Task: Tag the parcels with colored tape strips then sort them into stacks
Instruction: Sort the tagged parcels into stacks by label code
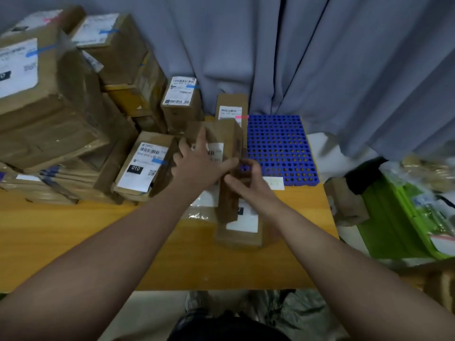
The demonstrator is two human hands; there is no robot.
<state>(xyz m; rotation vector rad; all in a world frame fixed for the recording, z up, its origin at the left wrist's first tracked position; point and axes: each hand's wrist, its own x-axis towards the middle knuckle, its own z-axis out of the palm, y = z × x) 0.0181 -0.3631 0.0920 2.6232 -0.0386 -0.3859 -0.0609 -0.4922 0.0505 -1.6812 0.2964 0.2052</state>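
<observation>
landmark: blue grid mat, full of holes, lying flat on the yellow bench
held parcel: long brown carton just left of the mat's near-left corner, tilted up off the bench, white label facing up
left hand: left of the mat, laid over the held parcel's label, fingers spread and straight, pressing on it
right hand: right at the mat's near-left corner, thumb and curled fingers pinching the held parcel's right edge; bit of blue showing inside the curl, can't tell if tape or just the mat behind
hands: close together, both on that one carton
flat parcel: nearer than the mat, lying under the held parcel's low end, white label up
pink-tagged parcel: touching the mat's far-left corner, pink strip at the label's edge
blue-tagged parcel: a bit further left of the mat, blue strip on its label
010 parcel: left of the mat, past the hands, another blue strip on the label
big stack: well left of the mat, cartons piled high, blue strips on a couple of labels
green bin: well right of the mat, contents too blurry to call
curtain: grey, hanging right behind the mat
</observation>
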